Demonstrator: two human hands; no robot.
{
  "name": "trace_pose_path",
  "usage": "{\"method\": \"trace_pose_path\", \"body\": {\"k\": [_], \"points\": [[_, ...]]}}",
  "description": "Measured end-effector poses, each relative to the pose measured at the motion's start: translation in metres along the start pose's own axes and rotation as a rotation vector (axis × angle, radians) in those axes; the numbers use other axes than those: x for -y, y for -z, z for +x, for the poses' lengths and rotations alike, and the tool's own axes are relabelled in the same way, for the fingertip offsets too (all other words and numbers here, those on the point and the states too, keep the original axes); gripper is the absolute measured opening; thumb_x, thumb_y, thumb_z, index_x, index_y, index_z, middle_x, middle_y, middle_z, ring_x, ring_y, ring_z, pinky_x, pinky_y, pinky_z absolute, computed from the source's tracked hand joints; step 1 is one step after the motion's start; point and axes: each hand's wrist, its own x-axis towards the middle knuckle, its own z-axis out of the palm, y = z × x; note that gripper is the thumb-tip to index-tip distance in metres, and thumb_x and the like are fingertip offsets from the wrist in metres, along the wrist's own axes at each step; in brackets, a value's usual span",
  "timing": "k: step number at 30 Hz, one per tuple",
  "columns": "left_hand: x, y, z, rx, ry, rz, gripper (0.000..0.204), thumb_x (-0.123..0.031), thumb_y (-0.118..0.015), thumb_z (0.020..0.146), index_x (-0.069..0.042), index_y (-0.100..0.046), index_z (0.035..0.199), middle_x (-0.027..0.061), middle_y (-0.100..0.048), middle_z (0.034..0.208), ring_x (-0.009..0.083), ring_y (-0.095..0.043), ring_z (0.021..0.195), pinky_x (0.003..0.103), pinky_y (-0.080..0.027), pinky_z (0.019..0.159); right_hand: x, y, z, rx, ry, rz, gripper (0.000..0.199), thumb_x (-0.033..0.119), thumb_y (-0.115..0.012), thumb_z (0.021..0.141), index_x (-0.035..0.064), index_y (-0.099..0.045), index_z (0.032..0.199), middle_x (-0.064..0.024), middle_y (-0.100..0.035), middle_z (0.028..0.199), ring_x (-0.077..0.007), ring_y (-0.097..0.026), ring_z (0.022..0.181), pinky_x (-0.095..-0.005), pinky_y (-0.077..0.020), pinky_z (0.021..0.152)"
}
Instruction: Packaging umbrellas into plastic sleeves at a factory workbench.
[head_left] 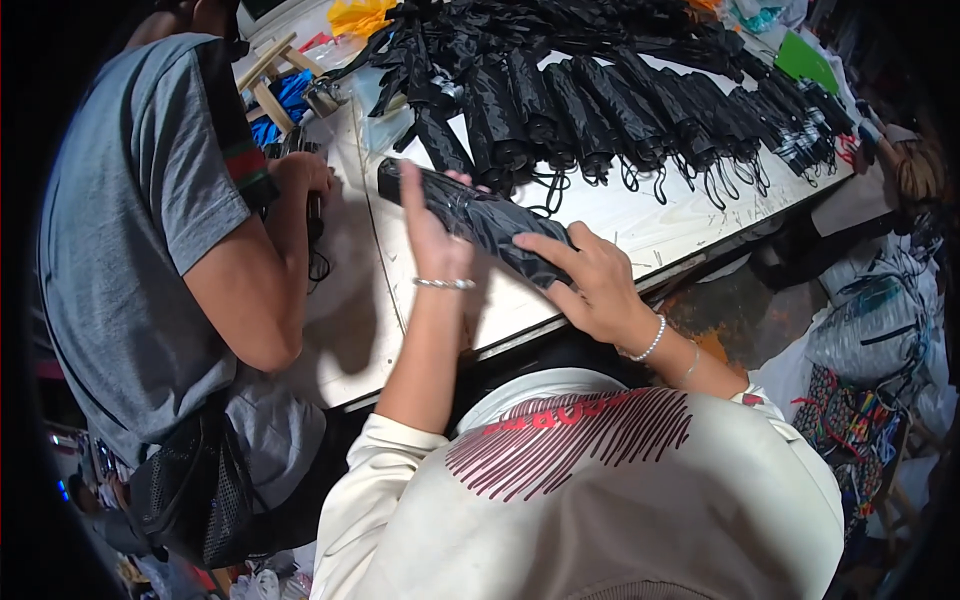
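Observation:
A folded black umbrella [492,222] lies slantwise between my two hands, above the near edge of the white table [360,345]. My left hand [436,246] holds it near its upper left end, thumb on the near side and fingertips showing beyond the far side. My right hand [602,284] grips the lower right end, with the index finger stretched along the fabric. Part of each hand's grip is hidden behind the umbrella. Just beyond it, a row of similar folded black umbrellas [590,115] lies on the table, wrist loops hanging toward me.
At my left a co-worker in a grey T-shirt [140,200] leans over the table, hands on a dark umbrella. Loose black fabric [450,40] is heaped at the back. A wooden stool [268,95] stands far left. Bagged goods [870,330] and colourful cords [850,430] lie at the right.

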Motion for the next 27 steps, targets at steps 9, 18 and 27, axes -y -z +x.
{"method": "trace_pose_path", "body": {"k": [9,18,27], "points": [[0.043,-0.002,-0.062,0.131,0.161,-0.052,0.03,-0.031,-0.06,0.095,-0.002,-0.06,0.099,0.0065,-0.067,0.086,0.0152,-0.065,0.076,0.025,-0.054,0.07,-0.014,-0.01,0.015,-0.106,-0.088,0.155,0.055,0.01,-0.057,0.075,0.0091,-0.054,0.131,-0.0107,-0.054,0.093,-0.0226,-0.051,0.067,-0.0312,-0.0402,0.058],[0.003,0.017,0.0,0.083,-0.035,0.066,0.023,-0.018,-0.066,0.088,0.0,-0.059,0.1,0.0077,-0.067,0.085,0.0143,-0.064,0.069,0.024,-0.052,0.062,-0.028,-0.025,0.013,-0.149,0.042,0.276,0.052,0.02,-0.056,0.087,0.0111,-0.043,0.136,-0.0083,-0.057,0.085,-0.0221,-0.053,0.062,-0.0297,-0.0421,0.058],[-0.004,0.001,0.001,0.078,0.018,0.178,0.022,-0.017,-0.069,0.085,-0.001,-0.059,0.098,0.0089,-0.066,0.082,0.015,-0.063,0.063,0.023,-0.051,0.056,-0.004,-0.006,0.022,0.335,-0.518,0.883,0.068,0.016,-0.056,0.085,0.0155,-0.022,0.144,-0.0143,-0.061,0.085,-0.0241,-0.057,0.062,-0.0352,-0.043,0.057]]}}
